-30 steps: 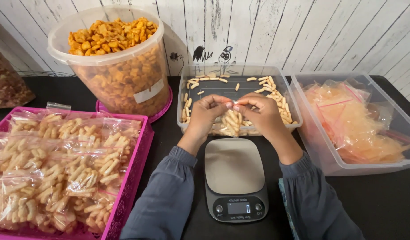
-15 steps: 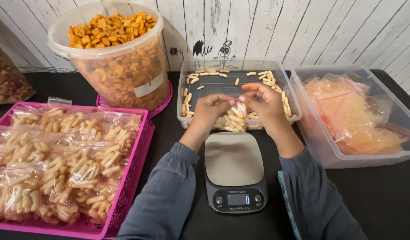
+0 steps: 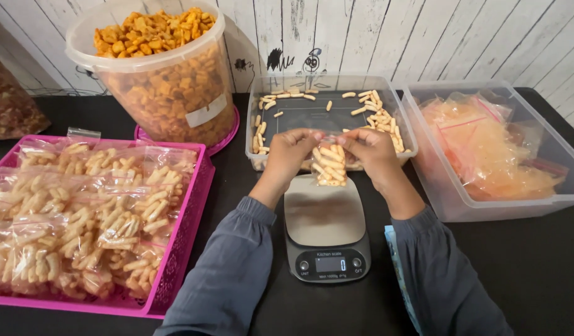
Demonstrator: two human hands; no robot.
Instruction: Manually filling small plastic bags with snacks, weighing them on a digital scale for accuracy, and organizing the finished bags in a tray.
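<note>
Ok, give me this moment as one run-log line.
left hand: pinching bag top | right hand: pinching bag top | small snack bag: filled, held above kitchen scale | scale platform: bare

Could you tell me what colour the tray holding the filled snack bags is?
Bright pink, seen in the head view: the tray.

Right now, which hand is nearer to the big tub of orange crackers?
Left. The left hand pinches the small snack bag on the side facing the tub of orange crackers; the right hand grips the bag's far side.
</note>
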